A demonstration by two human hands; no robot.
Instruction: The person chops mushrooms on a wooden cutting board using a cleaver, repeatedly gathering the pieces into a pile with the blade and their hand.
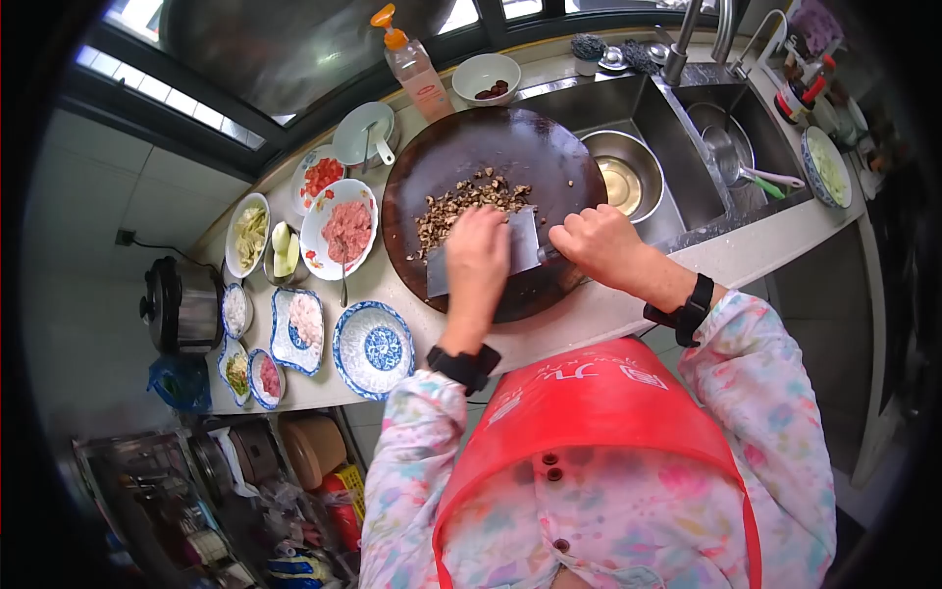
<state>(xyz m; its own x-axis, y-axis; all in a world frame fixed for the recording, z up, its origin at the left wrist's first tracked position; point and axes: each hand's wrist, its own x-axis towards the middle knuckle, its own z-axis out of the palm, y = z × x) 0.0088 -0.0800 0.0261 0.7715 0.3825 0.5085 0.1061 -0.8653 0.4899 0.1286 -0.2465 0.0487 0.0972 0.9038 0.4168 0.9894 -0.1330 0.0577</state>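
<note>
On a round dark wooden chopping board lies a pile of finely chopped brown pieces, which look like mushrooms. My right hand is closed round the handle of a cleaver. The wide blade lies low over the board, at the near edge of the pile. My left hand reaches across the blade, its fingers extended downward and slightly blurred. Its fingertips are by the chopped pieces; whether they press on the blade or the food is hard to see.
Left of the board stand a bowl of minced meat, diced red pepper and a blue-patterned bowl. A pump bottle and a white bowl stand behind. The sink holds a metal basin.
</note>
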